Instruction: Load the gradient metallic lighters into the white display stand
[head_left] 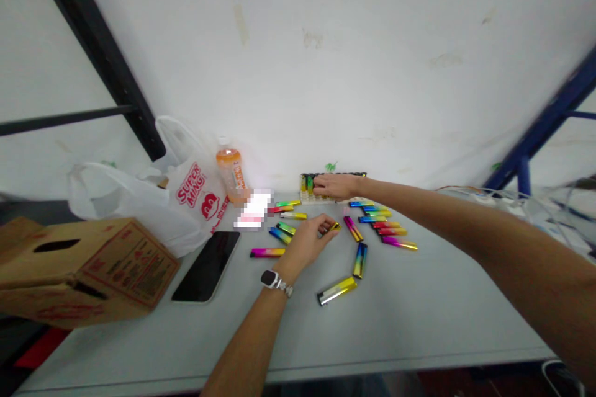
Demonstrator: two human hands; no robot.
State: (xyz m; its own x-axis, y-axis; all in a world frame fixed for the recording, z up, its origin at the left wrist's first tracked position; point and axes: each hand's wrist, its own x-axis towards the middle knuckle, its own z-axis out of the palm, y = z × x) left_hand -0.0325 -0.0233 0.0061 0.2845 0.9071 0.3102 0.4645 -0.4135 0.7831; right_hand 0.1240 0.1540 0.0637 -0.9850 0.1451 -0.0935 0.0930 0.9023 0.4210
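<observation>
My left hand (311,239), with a watch on its wrist, is closed around a gold-coloured lighter (336,226) just above the table. My right hand (339,186) reaches across to a tray (305,197) of upright lighters against the wall. Its fingers are bent down into the tray beside a green lighter (310,184), and what they grip is hidden. Near my left hand lie a magenta lighter (267,253) and a blue one (280,235). A silver-and-yellow lighter (337,291) and a blue-and-yellow lighter (360,260) rest closer to me.
More metallic lighters (389,231) lie in a row on the right. On the left are a large black-screened phone (207,267), a cardboard box (125,270), a white plastic bag (184,198) and an orange drink bottle (230,170). Cables (507,193) run along the back right.
</observation>
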